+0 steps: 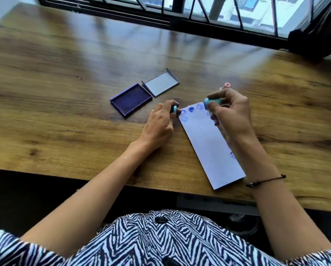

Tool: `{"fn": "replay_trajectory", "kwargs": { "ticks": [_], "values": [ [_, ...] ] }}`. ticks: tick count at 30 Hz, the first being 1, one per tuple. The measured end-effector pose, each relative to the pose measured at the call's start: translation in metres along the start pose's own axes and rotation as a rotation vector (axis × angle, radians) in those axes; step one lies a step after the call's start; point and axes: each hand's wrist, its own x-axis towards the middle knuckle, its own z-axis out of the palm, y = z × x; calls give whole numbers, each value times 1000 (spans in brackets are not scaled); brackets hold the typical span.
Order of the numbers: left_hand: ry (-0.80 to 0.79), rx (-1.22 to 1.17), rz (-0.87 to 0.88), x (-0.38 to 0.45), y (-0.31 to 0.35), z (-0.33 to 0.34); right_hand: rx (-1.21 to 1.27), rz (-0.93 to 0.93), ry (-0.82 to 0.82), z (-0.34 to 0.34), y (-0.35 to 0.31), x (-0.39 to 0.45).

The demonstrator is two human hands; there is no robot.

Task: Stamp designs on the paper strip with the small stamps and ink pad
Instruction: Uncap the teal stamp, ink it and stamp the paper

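A white paper strip point(208, 143) lies slanted on the wooden table point(68, 77), with several blue stamped marks near its far end and one by its right edge. My left hand point(160, 123) pinches a small blue cap point(39, 109) at the strip's far left corner. My right hand point(230, 114) grips a small blue stamp point(211, 101) above the strip's far right corner. The open purple ink pad point(131, 100) sits left of the strip, its grey lid point(161, 82) lying beside it.
A red-tipped stamp point(226, 85) peeks out behind my right hand. A window with dark bars point(199, 14) runs along the table's far edge. The table's near edge point(103, 181) lies just ahead of my lap.
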Motion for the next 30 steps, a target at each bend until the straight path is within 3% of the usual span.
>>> {"fn": "replay_trajectory", "kwargs": {
  "ticks": [12,30],
  "values": [
    [-1,-144,-38,-6,8,-10,179,140,-93,13,2,-22],
    [95,-263,-60,-16,3,-11,305,207,-50,11,8,-26]
  ]
}}
